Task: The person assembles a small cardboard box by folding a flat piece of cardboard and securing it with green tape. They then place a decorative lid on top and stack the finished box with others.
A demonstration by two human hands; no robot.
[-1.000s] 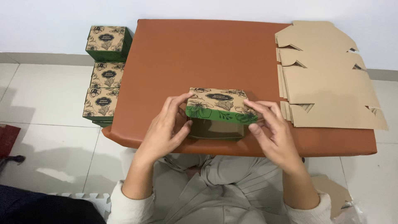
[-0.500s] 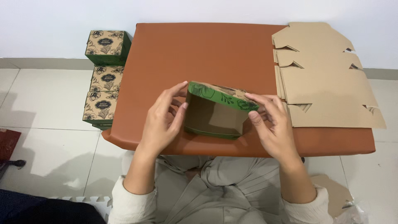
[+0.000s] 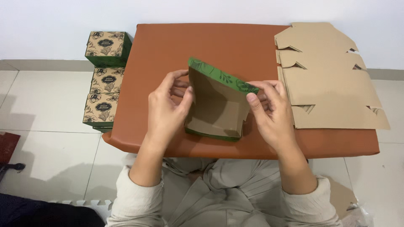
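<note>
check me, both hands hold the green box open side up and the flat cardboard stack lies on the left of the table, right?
Not quite. In the head view the flat cardboard stack lies on the right of the table, not the left. The rest stands: left hand and right hand both hold the green box, open side up.

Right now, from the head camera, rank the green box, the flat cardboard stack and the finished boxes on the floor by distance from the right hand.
1. Green box: held in the right hand.
2. Flat cardboard stack: just to its right, on the table.
3. Finished boxes: far left, on the floor.
</note>
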